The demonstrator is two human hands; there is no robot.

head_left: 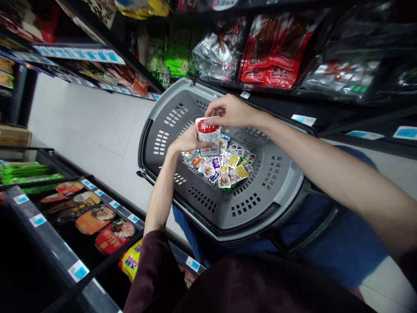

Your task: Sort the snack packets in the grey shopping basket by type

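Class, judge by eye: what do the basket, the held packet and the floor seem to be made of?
Basket: matt grey plastic, judging by the moulded slots.
Held packet: probably plastic film, perhaps foil-lined; smooth, printed, with a flat pale edge.
Floor: pale tile, likely ceramic or stone, faintly glossy, with thin straight joints.

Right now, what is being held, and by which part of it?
A red-topped packet: the left hand grips its lower part, thumb in front, the right hand its top edge.
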